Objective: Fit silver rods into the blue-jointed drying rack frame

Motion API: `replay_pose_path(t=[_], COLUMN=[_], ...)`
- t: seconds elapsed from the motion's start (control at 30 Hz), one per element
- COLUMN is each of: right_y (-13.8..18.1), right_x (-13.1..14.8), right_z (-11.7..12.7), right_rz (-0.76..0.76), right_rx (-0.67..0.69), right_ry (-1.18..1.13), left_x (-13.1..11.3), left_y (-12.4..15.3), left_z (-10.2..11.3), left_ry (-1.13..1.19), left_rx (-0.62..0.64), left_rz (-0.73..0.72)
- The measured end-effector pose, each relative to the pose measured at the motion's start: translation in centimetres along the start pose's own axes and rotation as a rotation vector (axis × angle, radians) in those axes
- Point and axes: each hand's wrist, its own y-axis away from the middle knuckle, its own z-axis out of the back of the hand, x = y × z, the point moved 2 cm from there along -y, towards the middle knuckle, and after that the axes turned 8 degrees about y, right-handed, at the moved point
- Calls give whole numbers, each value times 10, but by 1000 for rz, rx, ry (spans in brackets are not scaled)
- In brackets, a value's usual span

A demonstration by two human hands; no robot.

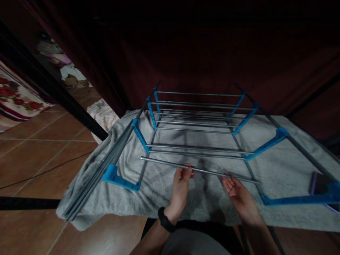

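A long grey metal rod [159, 162] is held level above a grey towel [170, 191]. My left hand [181, 184], with a black band on the wrist, pinches the rod near its middle. My right hand [236, 189] lies palm up under the rod's right part, with its fingers curled around it. Just beyond the rod stands a shoe-rack frame [199, 124] of grey bars with blue plastic side brackets [139, 136]. A loose blue bracket [119, 179] rests on the towel to the left of my hands.
A bundle of grey rods [98, 173] lies along the towel's left edge. A purple object [318, 182] sits at the right by another blue bracket [297, 200]. Brown floor tiles [39, 148] spread left, with a dark curtain [212, 53] behind and a floral cloth [16, 95] far left.
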Motion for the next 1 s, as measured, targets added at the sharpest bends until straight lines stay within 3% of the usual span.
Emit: replay_pose_path(t=[0.13, 0.27, 0.43, 0.6, 0.7, 0.8, 1.0], right_y=[21, 41, 55, 50, 43, 38, 34], right_x=[-1, -4, -7, -1, 4, 9, 15], right_z=[-25, -47, -54, -42, -35, -31, -25], right_rz=[-56, -76, -167, -79, -37, -14, 9], right_rx=[61, 242, 444, 343, 275, 241, 167], right_ry=[-74, -90, 104, 133, 126, 132, 113], left_x=[2, 6, -32, -90, -106, -101, -63], left_y=[10, 18, 5, -8, -4, 2, 3], left_z=[-29, -50, -60, -67, -72, -72, -60], left_ry=[-65, -101, -322, -517, -675, -811, -1035], left_rx=[170, 324, 371, 438, 496, 563, 616], left_rz=[-50, -83, -382, -665, -764, -853, -903])
